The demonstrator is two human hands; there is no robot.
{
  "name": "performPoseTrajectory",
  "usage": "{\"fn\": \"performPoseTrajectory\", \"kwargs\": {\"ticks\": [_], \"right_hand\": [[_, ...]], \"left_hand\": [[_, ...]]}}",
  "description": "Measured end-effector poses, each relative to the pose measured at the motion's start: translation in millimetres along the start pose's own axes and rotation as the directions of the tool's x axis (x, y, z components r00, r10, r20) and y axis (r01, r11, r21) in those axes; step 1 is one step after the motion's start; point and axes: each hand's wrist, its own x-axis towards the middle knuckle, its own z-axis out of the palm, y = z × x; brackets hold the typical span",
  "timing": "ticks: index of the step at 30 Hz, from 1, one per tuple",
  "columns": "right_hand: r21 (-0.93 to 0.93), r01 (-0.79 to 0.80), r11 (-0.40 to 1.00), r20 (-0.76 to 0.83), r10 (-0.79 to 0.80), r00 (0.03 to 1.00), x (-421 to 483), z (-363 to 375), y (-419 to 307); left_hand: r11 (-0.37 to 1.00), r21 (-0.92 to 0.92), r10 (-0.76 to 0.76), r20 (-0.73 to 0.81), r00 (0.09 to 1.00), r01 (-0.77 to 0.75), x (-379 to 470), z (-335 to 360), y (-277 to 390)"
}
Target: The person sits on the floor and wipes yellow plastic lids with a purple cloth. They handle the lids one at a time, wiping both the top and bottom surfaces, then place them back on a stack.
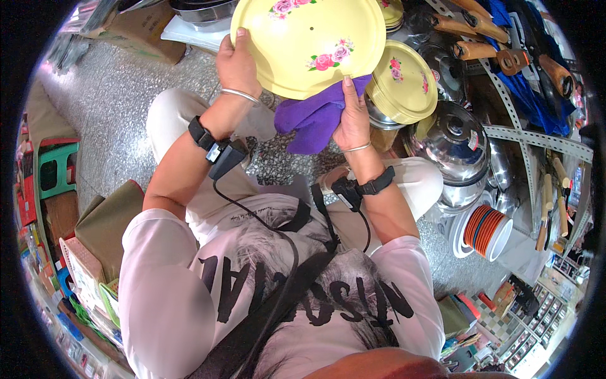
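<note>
A large round yellow tray [289, 52] printed with pink and purple roses is held up in front of me, its far edge cut off by the picture's top. My left hand [239, 66] grips its left rim, thumb on the face. At the near right edge, my right hand [352, 116] pinches the rim together with a purple cloth [312, 118], which hangs below the tray. Just right of that hand stands a stack of smaller yellow flowered plates or lids [405, 80] on a metal pot. Part of another yellow flowered stack [392, 14] shows behind.
Steel pots with lids [454, 137] stand to the right, beside a perforated metal rack [539, 139] holding wooden-handled tools [478, 49]. Nearer are orange and white stacked dishes [487, 232]. A cardboard box [142, 31] lies at the far left, a green plastic stool [59, 168] at the left.
</note>
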Motion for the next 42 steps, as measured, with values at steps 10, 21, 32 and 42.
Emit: {"fn": "performPoseTrajectory", "kwargs": {"ticks": [10,21,32,42], "right_hand": [[0.001,-0.130,0.992,-0.111,0.129,0.985,-7.7,0.0,26.2],[-0.347,-0.098,0.933,-0.166,0.042,0.985,15.2,-37.6,-78.3],[-0.228,-0.133,0.964,0.041,0.146,0.988,4.3,-20.2,-60.7],[-0.286,-0.157,0.945,0.084,0.188,0.979,-14.6,5.8,18.0]], "left_hand": [[1.000,0.008,-0.022,0.038,0.999,0.021,-20.4,9.3,-7.9],[0.950,0.112,-0.312,0.306,0.899,0.292,18.7,9.6,61.1],[0.875,0.441,0.076,0.280,0.957,-0.198,18.9,-0.1,47.5],[0.974,0.045,-0.223,-0.032,0.974,0.224,-41.0,11.8,-22.0]]}}
